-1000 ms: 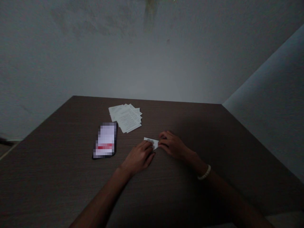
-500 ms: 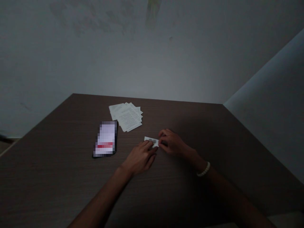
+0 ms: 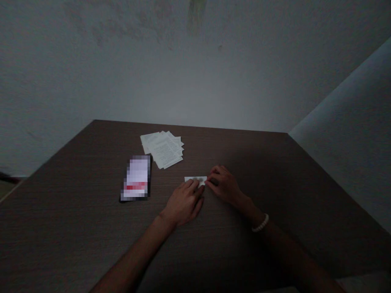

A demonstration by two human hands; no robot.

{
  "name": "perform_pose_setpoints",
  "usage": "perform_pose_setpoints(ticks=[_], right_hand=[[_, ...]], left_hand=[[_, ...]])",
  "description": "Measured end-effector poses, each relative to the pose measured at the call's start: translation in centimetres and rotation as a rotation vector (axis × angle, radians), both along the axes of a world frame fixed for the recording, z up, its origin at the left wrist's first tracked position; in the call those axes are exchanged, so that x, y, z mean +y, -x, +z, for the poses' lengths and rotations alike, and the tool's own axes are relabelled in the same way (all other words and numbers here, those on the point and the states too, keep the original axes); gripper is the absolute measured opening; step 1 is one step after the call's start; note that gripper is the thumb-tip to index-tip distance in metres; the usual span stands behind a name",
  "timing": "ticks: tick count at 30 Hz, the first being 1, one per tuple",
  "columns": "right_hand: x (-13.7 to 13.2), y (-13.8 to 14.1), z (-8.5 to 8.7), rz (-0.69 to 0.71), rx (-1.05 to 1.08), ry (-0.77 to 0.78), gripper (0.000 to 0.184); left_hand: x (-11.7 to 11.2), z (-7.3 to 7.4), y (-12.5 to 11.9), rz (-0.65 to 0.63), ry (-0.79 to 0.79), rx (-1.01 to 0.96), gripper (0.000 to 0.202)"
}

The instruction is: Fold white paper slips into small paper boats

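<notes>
A small white piece of paper (image 3: 190,178) with dark marks lies on the brown table, partly hidden under my fingers. My left hand (image 3: 185,203) rests on its near side, fingers stretched out and pressing it down, thumb apart. At the paper's right end, my right hand (image 3: 224,183) pinches the edge between thumb and fingertips. A beaded bracelet (image 3: 260,224) circles my right wrist.
Beyond my left hand lies a fanned pile of printed paper sheets (image 3: 165,149). A phone (image 3: 136,178) with a blurred, lit screen sits left of my hands. The wooden table (image 3: 76,228) meets a stained wall (image 3: 238,81) at its far edge.
The small paper has turned slightly, its far edge now nearly level. Both hands have shifted a little to the right. Phone and paper pile stay put.
</notes>
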State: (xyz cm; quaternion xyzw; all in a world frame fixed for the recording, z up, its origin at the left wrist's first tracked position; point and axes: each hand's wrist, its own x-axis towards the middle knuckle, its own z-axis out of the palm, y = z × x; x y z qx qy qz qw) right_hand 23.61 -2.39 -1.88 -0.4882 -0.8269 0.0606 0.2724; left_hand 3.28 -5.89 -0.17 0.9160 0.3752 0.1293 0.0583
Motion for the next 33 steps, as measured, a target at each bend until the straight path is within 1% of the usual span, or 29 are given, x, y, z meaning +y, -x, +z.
perform_pose_setpoints(ticks=[4, 6, 9, 14, 19, 23, 26, 33], right_hand=[[-0.5, -0.3, 0.2, -0.093, 0.034, -0.049, 0.004], [-0.9, -0.6, 0.3, -0.073, 0.045, -0.046, 0.004], [-1.4, -0.7, 0.3, -0.031, 0.044, 0.003, 0.005], [-1.1, -0.1, -0.2, -0.046, 0.069, 0.061, 0.006], [-0.5, 0.3, -0.2, -0.066, 0.064, 0.072, 0.005], [-0.7, 0.5, 0.2, -0.089, 0.045, 0.073, 0.005], [-0.9, 0.7, 0.4, -0.081, 0.044, 0.072, 0.005], [-0.9, 0.6, -0.2, -0.064, 0.09, 0.066, 0.006]], left_hand=[[0.0, 0.0, 0.0, 0.01, 0.005, 0.002, 0.034], [0.0, 0.0, 0.0, 0.01, 0.012, -0.007, 0.034], [0.0, 0.1, 0.1, 0.004, 0.021, -0.017, 0.034], [0.0, 0.4, 0.1, 0.004, 0.029, -0.009, 0.034], [0.0, 0.6, 0.2, 0.015, 0.055, 0.002, 0.032], [0.0, 0.8, 0.3, 0.012, 0.074, 0.006, 0.029], [0.0, 0.8, 0.3, 0.018, 0.074, 0.006, 0.029], [0.0, 0.8, 0.3, 0.023, 0.07, 0.011, 0.03]])
